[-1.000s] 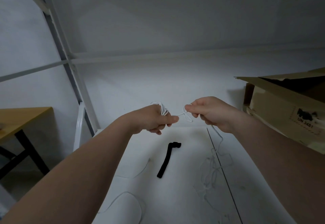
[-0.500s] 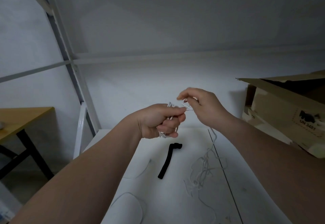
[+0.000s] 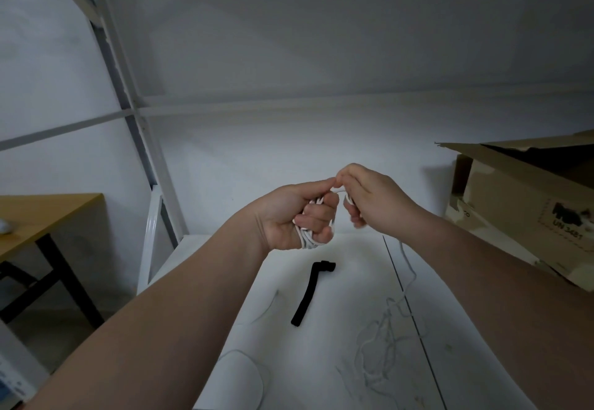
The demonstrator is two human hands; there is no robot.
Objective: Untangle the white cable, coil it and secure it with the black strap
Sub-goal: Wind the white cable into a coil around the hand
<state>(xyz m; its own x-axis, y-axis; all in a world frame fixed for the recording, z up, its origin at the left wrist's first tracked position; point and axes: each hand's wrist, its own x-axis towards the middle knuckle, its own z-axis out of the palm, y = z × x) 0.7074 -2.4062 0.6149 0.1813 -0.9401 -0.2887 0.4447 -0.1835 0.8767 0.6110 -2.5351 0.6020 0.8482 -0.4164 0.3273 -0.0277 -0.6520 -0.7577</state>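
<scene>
A dim room with pale grey walls; a flat white tabletop (image 3: 324, 368) fills the lower middle of the frame, with a thin dark seam running down its right half. A white metal rack upright (image 3: 128, 101) slants through the upper left. A light wooden desk on black legs (image 3: 45, 213) sits at the left edge, and an open brown cardboard box (image 3: 520, 207) stands at the right edge.

Both bare forearms reach in from the bottom corners and meet just above the centre of the frame. The left hand (image 3: 299, 213) is held palm toward the camera, its fingers curled tight round several turns of thin white cable (image 3: 307, 238), which show as a small bundle under the fingers and again between thumb and knuckles. The right hand (image 3: 374, 199) is just beside it, fingertips touching the left thumb tip, its thumb and forefinger pinching a strand of the same cable; the other fingers are loosely bent.

From below the right hand the cable drops to the tabletop and ends in a loose tangle in the lower right of the frame. The flat black fabric strap (image 3: 308, 295), with a short bent end, lies untouched on the tabletop below the left hand, apart from the tangle.
</scene>
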